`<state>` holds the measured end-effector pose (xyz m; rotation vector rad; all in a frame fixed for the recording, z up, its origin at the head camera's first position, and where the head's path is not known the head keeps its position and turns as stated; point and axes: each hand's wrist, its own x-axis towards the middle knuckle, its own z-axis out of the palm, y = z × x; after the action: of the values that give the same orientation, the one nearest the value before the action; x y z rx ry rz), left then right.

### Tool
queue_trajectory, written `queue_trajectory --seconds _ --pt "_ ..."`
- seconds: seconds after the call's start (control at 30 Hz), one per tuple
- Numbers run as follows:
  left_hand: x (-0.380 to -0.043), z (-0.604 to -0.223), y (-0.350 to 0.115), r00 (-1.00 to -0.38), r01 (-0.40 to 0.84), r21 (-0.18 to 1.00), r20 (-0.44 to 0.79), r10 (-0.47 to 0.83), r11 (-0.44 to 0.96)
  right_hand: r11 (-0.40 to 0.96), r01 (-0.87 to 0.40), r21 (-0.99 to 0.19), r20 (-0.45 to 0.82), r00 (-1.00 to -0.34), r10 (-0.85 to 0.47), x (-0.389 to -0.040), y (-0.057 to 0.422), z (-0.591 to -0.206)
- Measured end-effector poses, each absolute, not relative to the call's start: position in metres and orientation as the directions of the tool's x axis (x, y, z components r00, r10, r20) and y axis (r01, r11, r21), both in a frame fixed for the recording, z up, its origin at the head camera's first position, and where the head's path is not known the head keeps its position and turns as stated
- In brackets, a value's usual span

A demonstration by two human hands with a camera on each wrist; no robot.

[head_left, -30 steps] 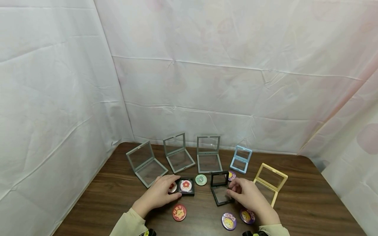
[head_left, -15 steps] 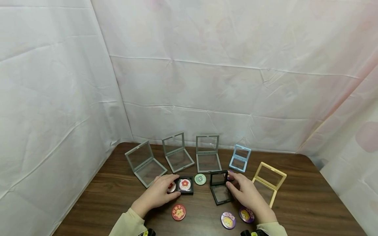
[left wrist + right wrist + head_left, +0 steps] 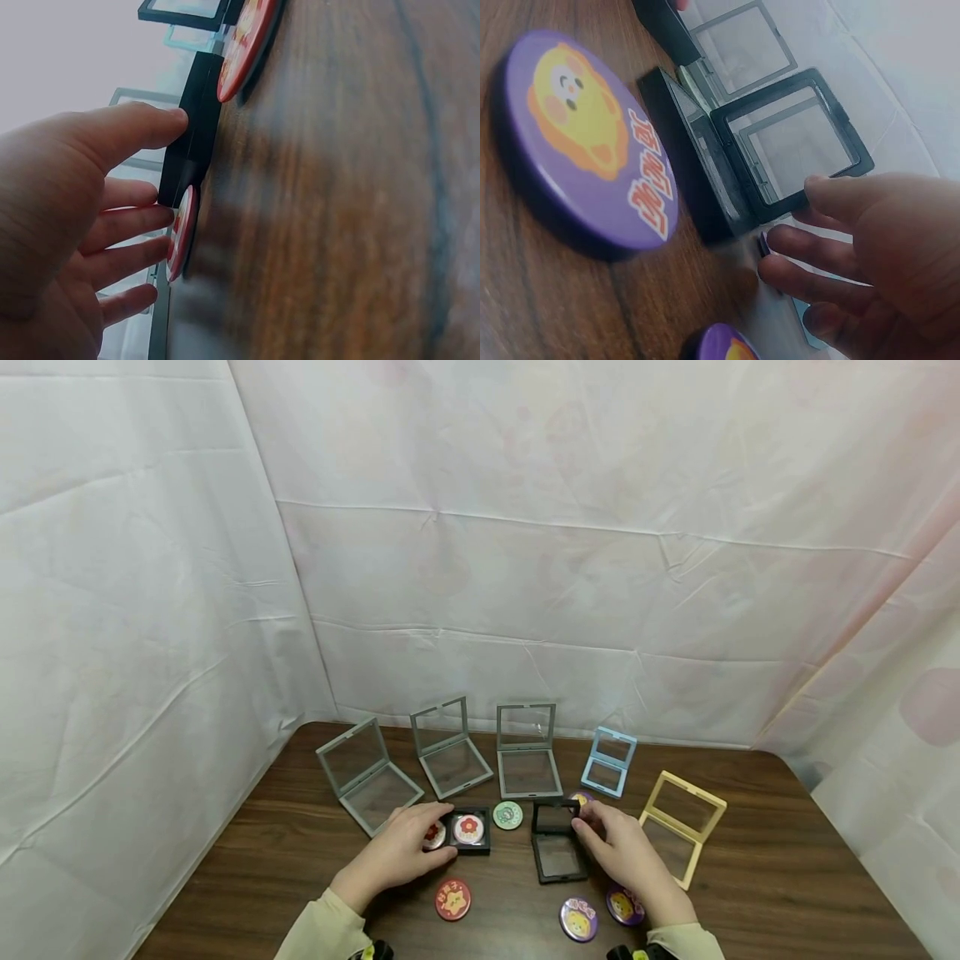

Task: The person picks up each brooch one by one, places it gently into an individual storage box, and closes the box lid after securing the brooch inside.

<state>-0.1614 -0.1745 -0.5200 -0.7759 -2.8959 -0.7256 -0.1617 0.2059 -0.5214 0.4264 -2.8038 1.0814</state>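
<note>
My left hand holds a closed black display case at its left end, thumb on the near side and index finger on the far side. A white badge with a red flower shows inside it. Another flower badge lies partly hidden under that hand. My right hand pinches the right edge of the raised lid on an open black display case, its clear window holding nothing. A purple badge peeks out behind the lid.
Three open grey cases stand along the back, with a blue case and a yellow case to the right. A green badge, a red badge and two purple badges lie on the wooden table.
My right hand has moved from the open black case's right side up to its lid. That case has turned slightly and now sits straighter. The left hand stays on the closed case.
</note>
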Motion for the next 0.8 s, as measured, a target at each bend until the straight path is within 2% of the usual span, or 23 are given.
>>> queue_trajectory --seconds 0.27,0.3,0.5,0.57,0.8 --pt "-0.162 -0.520 -0.176 -0.868 0.491 0.434 0.178 0.463 0.755 0.693 -0.335 -0.639 0.198 -0.942 -0.273 -0.162 0.208 -0.522" --pt "-0.168 -0.532 -0.181 -0.850 0.525 0.427 0.209 0.484 0.736 0.689 -0.343 -0.639 0.200 -0.938 -0.282 -0.162 0.209 -0.523" --pt "-0.170 -0.533 -0.183 -0.831 0.555 0.417 0.257 0.493 0.719 0.661 -0.361 -0.658 0.201 -0.930 -0.308 -0.161 0.211 -0.524" --pt "-0.164 -0.520 -0.179 -0.851 0.525 0.414 0.227 0.474 0.744 0.655 -0.366 -0.661 0.202 -0.927 -0.315 -0.161 0.211 -0.524" --pt "-0.164 -0.514 -0.181 -0.838 0.545 0.402 0.266 0.476 0.736 0.643 -0.379 -0.666 0.206 -0.922 -0.329 -0.162 0.210 -0.524"
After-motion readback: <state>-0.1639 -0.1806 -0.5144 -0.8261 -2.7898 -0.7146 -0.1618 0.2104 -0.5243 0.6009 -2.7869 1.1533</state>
